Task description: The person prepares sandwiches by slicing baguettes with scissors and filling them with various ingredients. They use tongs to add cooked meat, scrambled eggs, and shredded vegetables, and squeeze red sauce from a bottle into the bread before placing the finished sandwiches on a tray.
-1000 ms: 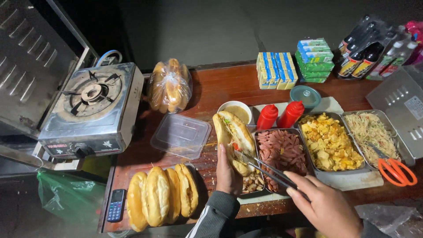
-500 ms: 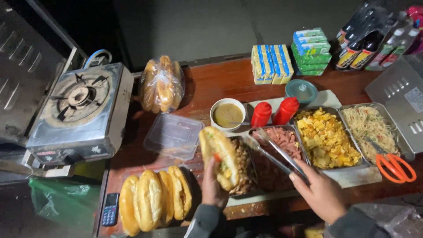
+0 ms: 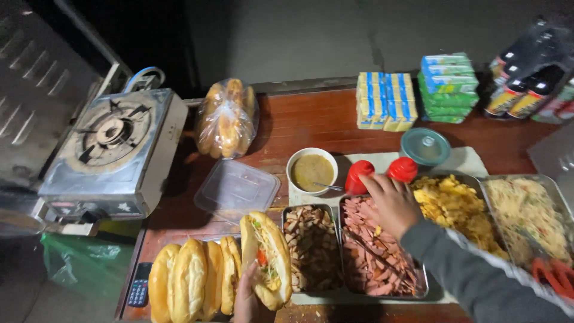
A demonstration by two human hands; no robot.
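Since half a second ago, the tongs have been let go by the right hand (image 3: 391,203), which is now reached forward over the tray of pink sliced meat (image 3: 376,251) toward the two red squeeze bottles (image 3: 359,176). Its grip is seen open, with the fingers spread and the fingertips (image 3: 373,182) at the side of the nearer red bottle; whether the bottle is actually touched cannot be told, and nothing is held. A grey sleeve (image 3: 472,275) is seen running back from that hand over the tray of yellow egg (image 3: 454,206).

The filled sandwich roll (image 3: 267,257) has been lowered and is now held just left of the tray of brown meat chunks (image 3: 311,245). It is clasped from below by the left hand (image 3: 246,296), whose grip is closed around the lower end of the roll, with the cut side and its filling turned up.

Relative to the meat tray, a row of plain bread rolls (image 3: 191,281) is laid well to the left, on the near edge of the table (image 3: 311,122). A bowl of brownish sauce (image 3: 311,170) with a spoon is set just behind the tray, and a clear plastic lid (image 3: 237,190) lies behind and to the left. A bagged bunch of rolls (image 3: 227,116) and a gas burner (image 3: 113,149) are placed farther left. A tray of noodles (image 3: 526,212) is set far to the right.
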